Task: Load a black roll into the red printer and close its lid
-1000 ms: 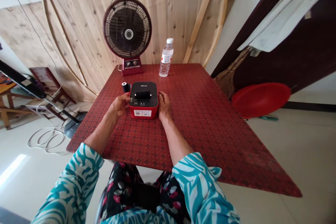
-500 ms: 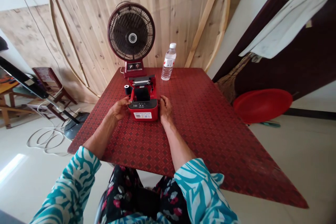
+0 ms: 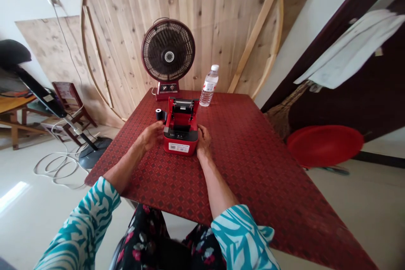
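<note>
A red and black label printer (image 3: 180, 147) stands on the table with its lid tipped back, baring the red inside of its compartment. My right hand (image 3: 204, 141) lies along the printer's right side, fingers curled against the casing. On the other side, my left hand (image 3: 152, 136) has its fingers stretched toward the printer's left edge; whether the fingertips touch it I cannot tell. Just beyond those fingertips stands a small black roll with a white end (image 3: 159, 114).
A dark red table fan (image 3: 168, 57) and a water bottle (image 3: 209, 86) stand at the back of the patterned red table (image 3: 247, 156). A round wooden panel (image 3: 221, 21) leans behind. Right of the table is a red basin (image 3: 325, 145); left, a stand fan (image 3: 47, 97) and loose cable (image 3: 57, 168).
The view has tilted up, so everything sits lower in the picture. More of the printer's red inside shows, where a black piece stood before. My left hand's fingers have straightened.
</note>
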A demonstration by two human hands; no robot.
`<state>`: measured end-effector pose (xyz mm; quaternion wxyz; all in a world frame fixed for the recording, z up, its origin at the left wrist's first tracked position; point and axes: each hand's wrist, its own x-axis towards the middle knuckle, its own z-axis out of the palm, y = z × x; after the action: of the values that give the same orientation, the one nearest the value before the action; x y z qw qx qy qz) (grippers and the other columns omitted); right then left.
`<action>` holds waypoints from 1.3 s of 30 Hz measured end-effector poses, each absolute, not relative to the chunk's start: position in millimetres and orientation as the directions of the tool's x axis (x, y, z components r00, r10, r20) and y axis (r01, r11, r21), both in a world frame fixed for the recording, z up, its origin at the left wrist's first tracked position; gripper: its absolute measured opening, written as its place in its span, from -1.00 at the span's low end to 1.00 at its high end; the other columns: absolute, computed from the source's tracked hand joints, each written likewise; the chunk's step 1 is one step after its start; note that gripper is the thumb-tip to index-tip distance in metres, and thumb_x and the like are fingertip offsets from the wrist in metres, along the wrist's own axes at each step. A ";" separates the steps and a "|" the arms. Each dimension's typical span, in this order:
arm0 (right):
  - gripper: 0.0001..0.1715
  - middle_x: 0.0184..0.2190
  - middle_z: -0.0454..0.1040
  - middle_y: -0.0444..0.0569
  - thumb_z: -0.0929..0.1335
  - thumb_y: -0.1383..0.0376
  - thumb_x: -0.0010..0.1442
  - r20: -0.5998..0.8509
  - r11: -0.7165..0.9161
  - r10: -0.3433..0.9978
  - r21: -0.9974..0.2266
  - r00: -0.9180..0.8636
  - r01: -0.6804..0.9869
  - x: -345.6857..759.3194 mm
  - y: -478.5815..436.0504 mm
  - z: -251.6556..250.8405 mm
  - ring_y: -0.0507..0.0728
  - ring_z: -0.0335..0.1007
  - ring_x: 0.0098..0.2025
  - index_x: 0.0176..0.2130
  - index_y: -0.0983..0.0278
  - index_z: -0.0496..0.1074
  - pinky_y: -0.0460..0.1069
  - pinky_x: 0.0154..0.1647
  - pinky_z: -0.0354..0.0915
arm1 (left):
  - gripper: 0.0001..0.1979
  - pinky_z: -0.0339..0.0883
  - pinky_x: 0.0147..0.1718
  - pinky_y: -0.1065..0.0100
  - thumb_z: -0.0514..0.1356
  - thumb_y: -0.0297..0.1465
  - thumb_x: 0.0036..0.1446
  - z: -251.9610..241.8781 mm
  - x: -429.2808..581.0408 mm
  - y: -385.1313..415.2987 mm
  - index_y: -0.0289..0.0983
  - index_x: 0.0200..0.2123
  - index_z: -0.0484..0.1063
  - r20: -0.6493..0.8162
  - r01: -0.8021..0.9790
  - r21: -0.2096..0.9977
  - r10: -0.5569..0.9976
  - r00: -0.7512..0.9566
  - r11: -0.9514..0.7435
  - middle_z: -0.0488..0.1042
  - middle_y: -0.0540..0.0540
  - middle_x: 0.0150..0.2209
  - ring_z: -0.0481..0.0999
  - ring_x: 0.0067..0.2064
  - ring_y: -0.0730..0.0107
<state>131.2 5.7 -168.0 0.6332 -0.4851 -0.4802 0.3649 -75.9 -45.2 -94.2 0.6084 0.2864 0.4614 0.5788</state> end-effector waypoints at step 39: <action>-0.59 -0.11 0.59 0.03 0.21 0.11 0.15 0.267 0.272 0.928 -0.962 0.260 0.015 126.0 4.2 -158.8 0.20 0.45 -0.01 -0.17 0.21 0.51 0.15 0.13 0.29 | -0.78 0.31 -0.27 0.41 0.38 -0.45 -0.09 -79.8 -111.3 10.6 -0.23 -0.30 0.51 0.378 0.305 0.908 0.878 -0.294 -0.288 0.52 -0.03 -0.34 0.45 -0.33 0.42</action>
<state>126.0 4.2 -158.8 0.6303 -0.4824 -0.4888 0.3621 -111.3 10.6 -79.8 0.2424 0.5427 0.5451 0.5913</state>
